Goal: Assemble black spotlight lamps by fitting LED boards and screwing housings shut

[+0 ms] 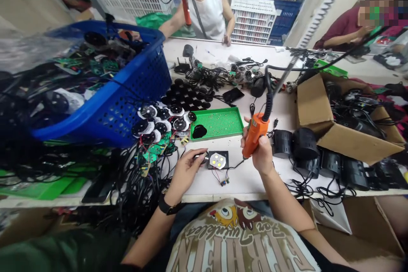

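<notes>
White bench [245,182], orange plastic screwdriver [254,136], closed grip, right hand [261,155]; narrow grip, left hand [185,172]

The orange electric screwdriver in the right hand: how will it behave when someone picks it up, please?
The orange electric screwdriver probably feels stiff and solid, as its body looks like hard plastic. Its coiled black cord will likely tug against the right hand. Laid down, the rounded body might roll slightly.
</notes>
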{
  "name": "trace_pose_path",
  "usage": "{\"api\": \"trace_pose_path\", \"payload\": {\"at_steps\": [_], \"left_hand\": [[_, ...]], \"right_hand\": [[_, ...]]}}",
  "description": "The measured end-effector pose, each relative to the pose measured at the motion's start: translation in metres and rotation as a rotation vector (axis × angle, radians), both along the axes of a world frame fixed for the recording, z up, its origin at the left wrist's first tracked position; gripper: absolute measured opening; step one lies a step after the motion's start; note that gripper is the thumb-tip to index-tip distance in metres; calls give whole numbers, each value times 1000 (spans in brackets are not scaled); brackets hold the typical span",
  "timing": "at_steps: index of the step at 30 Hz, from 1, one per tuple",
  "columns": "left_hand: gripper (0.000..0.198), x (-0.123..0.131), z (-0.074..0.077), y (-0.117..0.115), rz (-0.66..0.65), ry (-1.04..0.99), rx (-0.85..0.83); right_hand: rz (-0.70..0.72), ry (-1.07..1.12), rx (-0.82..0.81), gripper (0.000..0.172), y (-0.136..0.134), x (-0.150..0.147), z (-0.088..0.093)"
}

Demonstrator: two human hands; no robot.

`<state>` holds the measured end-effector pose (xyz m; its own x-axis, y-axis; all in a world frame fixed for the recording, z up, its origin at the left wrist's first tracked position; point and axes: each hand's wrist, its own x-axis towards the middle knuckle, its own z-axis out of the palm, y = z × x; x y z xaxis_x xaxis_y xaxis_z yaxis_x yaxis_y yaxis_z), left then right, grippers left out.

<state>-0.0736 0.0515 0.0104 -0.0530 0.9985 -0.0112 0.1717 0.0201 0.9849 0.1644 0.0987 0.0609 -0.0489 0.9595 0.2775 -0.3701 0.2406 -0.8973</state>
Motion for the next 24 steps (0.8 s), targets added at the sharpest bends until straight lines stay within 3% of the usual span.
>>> {"api": "trace_pose_path", "payload": {"at_steps": [14, 24], "left_hand": [[32, -16, -31, -13, 40, -36, 8], [30, -14, -30, -15, 43, -14, 38]], "right_hand": [[-206, 18, 16, 60, 28, -21, 2], [-263, -20, 131, 60, 62, -37, -1]]}}
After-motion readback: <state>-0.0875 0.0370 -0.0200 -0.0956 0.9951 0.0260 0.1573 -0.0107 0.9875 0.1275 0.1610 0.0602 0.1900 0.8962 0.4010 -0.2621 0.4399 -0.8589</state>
